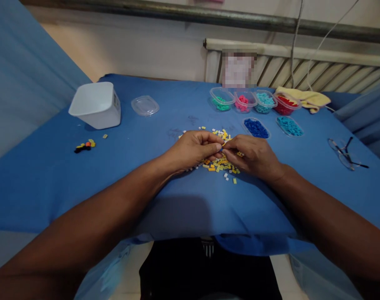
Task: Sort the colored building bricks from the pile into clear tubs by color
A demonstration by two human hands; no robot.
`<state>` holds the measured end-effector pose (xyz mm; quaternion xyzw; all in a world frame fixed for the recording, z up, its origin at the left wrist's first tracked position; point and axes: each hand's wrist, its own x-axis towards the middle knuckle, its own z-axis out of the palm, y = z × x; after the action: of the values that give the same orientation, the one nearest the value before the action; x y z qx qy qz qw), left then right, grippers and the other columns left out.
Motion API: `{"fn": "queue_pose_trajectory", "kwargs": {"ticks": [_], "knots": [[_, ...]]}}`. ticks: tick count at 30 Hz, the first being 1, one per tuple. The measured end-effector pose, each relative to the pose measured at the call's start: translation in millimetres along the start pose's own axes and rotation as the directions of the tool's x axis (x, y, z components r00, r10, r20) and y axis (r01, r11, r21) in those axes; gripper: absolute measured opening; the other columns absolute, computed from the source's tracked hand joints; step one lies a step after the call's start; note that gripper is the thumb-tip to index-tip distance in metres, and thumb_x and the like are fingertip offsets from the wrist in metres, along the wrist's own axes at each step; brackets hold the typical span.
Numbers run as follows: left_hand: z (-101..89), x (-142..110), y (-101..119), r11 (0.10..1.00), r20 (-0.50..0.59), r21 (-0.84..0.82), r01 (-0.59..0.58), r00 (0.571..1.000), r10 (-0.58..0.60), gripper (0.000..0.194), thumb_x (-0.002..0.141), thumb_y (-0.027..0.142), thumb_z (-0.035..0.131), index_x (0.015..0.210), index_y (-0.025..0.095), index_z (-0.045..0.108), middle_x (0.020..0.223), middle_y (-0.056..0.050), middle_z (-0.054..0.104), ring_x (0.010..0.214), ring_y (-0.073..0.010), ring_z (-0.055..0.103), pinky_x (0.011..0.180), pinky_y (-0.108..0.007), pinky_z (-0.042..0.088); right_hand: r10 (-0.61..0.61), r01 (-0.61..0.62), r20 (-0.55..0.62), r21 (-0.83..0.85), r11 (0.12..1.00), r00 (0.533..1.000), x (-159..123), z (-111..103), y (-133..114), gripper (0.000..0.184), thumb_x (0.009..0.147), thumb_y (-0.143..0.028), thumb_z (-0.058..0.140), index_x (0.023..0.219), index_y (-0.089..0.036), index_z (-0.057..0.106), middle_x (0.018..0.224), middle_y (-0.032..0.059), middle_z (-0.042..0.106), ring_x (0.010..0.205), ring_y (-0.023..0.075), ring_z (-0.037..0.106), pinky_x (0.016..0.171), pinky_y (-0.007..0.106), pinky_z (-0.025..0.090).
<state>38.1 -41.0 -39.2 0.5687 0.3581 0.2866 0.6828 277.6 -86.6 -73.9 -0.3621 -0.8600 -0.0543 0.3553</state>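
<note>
Over the middle of the table, my left hand and my right hand meet fingertip to fingertip. Between their pinched fingers a tiny bit of a blue building brick shows; the fingers cover most of it. Under and around both hands spreads a loose pile of small yellow, orange and white building bricks. Part of that pile is hidden by the hands. A few white bricks lie on its near side.
A blue cloth covers the table. Tubs of green, pink, light blue and red bricks line the back right, with dark blue bricks and turquoise bricks nearer. Eyeglasses lie right; a white bin and clear lid stand left.
</note>
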Motion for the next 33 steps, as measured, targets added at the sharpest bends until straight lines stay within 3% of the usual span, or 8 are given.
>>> {"fn": "queue_pose_trajectory", "kwargs": {"ticks": [5,11,14,16,19,22,28,33], "knots": [[-1.6,3,-9,0.995,0.046,0.053,-0.087,0.995,0.085,0.012,0.102,0.024,0.084,0.108,0.013,0.083,0.083,-0.004,0.079,0.070,-0.0092,0.068,0.069,-0.021,0.054,0.036,-0.036,0.008,0.100,0.994,0.999,0,1,-3,0.013,0.118,-0.035,0.068,0.120,-0.028,0.079,0.100,0.0048,0.086,0.085,0.0234,0.080,0.079,0.038,0.063],[1.4,1,-18,0.945,0.075,0.187,-0.267,0.963,0.257,0.033,0.105,0.048,0.080,0.108,0.015,0.083,0.082,-0.003,0.074,0.071,-0.0121,0.064,0.069,-0.026,0.052,0.150,-0.143,-0.026,0.187,0.972,0.988,2,2,-10,0.007,0.108,-0.029,0.072,0.102,-0.027,0.075,0.083,0.0004,0.078,0.068,0.0189,0.071,0.066,0.034,0.055],[-4.2,0,-11,0.865,0.012,0.365,-0.343,0.931,0.364,0.036,0.106,0.051,0.077,0.110,0.016,0.085,0.087,-0.004,0.076,0.076,-0.0138,0.064,0.071,-0.027,0.051,0.269,-0.263,-0.056,0.090,0.961,0.962,-1,-7,10,0.010,0.105,-0.034,0.072,0.101,-0.027,0.078,0.086,0.0032,0.080,0.072,0.0221,0.072,0.069,0.037,0.056],[-14.6,2,-5,0.802,-0.062,0.466,-0.375,0.890,0.452,0.036,0.106,0.052,0.076,0.110,0.017,0.086,0.093,-0.005,0.079,0.081,-0.0153,0.065,0.074,-0.028,0.051,0.395,-0.399,-0.139,0.002,0.917,0.908,-8,-17,35,0.014,0.104,-0.037,0.073,0.103,-0.026,0.081,0.090,0.0059,0.081,0.076,0.0257,0.075,0.073,0.040,0.058],[-36.6,11,-2,0.734,-0.170,0.570,-0.368,0.822,0.544,0.036,0.105,0.052,0.074,0.106,0.017,0.085,0.091,-0.005,0.078,0.081,-0.0169,0.065,0.074,-0.029,0.051,0.563,-0.593,-0.227,-0.099,0.799,0.795,-23,-32,79,0.020,0.102,-0.043,0.073,0.105,-0.026,0.082,0.090,0.0084,0.081,0.078,0.0301,0.075,0.078,0.046,0.059],[-56.4,24,-5,0.718,-0.247,0.612,-0.332,0.783,0.572,0.035,0.105,0.050,0.072,0.101,0.018,0.084,0.088,-0.005,0.077,0.078,-0.0173,0.064,0.071,-0.029,0.049,0.634,-0.672,-0.228,-0.174,0.720,0.739,-32,-38,113,0.023,0.102,-0.043,0.071,0.109,-0.025,0.083,0.098,0.0121,0.084,0.087,0.0343,0.079,0.086,0.050,0.061],[-71.9,33,-11,0.710,-0.303,0.649,-0.273,0.763,0.570,0.027,0.101,0.040,0.070,0.102,0.017,0.085,0.089,-0.004,0.078,0.076,-0.0164,0.063,0.071,-0.029,0.048,0.649,-0.689,-0.232,-0.234,0.686,0.725,-33,-29,128,0.028,0.100,-0.041,0.072,0.115,-0.023,0.087,0.107,0.0142,0.088,0.095,0.0346,0.082,0.091,0.048,0.064],[-84.7,37,-13,0.715,-0.350,0.661,-0.226,0.750,0.561,0.025,0.101,0.037,0.069,0.102,0.017,0.085,0.085,-0.004,0.076,0.077,-0.0173,0.063,0.070,-0.030,0.047,0.605,-0.648,-0.232,-0.253,0.719,0.762,-36,-27,124,0.031,0.104,-0.040,0.067,0.118,-0.023,0.088,0.110,0.0133,0.090,0.096,0.0328,0.084,0.092,0.046,0.066]]}}
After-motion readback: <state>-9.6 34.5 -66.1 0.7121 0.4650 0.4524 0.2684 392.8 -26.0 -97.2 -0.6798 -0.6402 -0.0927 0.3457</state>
